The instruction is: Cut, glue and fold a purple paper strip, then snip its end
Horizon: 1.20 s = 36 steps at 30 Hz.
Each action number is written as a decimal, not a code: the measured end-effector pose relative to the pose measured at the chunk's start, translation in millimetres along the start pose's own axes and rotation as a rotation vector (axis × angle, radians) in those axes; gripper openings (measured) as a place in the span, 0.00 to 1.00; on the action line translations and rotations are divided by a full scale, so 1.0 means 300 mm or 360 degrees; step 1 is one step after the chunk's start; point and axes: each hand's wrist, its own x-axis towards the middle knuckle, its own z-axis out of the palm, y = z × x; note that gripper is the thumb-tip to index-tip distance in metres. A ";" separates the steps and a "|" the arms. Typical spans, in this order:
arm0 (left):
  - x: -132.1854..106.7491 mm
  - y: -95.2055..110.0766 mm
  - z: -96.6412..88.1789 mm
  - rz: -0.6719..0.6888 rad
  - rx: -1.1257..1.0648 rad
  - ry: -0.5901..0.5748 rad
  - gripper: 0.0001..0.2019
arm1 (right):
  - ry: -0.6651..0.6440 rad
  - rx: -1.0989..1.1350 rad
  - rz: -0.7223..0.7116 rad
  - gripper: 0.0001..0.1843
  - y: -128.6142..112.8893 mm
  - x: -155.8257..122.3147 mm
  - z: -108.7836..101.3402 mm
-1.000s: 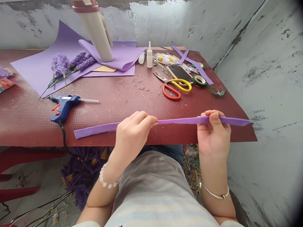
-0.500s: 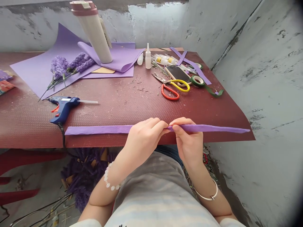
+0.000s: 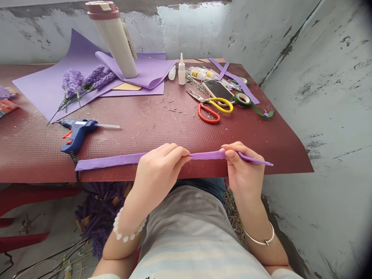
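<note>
A long, narrow purple paper strip (image 3: 112,161) runs across the front of the table, pinched by both hands. My left hand (image 3: 159,168) is closed on it around the middle, thumb and fingertips together. Farther right, my right hand (image 3: 244,170) grips the same strip between thumb and fingers. Between the hands the strip is pulled straight, and its narrow right end sticks out past the right hand, slanting slightly down. The wide left end lies near the cord of a blue glue gun (image 3: 77,135).
Red-and-yellow scissors (image 3: 215,106), a phone (image 3: 217,91) and green tape (image 3: 243,99) lie beyond the hands. A dropper bottle (image 3: 181,71) stands near the wall. At the left, purple sheets (image 3: 35,83) carry lavender flowers (image 3: 72,82) and a tilted-looking tumbler (image 3: 119,46).
My hands have moved apart along the strip, the left going left and the right going right. The strip's right tail beyond my right hand is now shorter.
</note>
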 end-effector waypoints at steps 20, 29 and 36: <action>0.002 0.095 0.024 0.0040 -0.0106 -0.0013 0.08 | -0.0373 0.0051 0.0093 0.17 -0.001 -0.039 0.021; -0.006 0.089 -0.011 -0.0061 -0.0115 -0.0196 0.05 | -0.0378 -0.0147 -0.0031 0.07 -0.027 -0.036 0.026; -0.009 0.091 0.013 -0.0012 -0.0146 -0.0083 0.09 | -0.0476 -0.0048 0.0015 0.01 -0.013 -0.054 0.029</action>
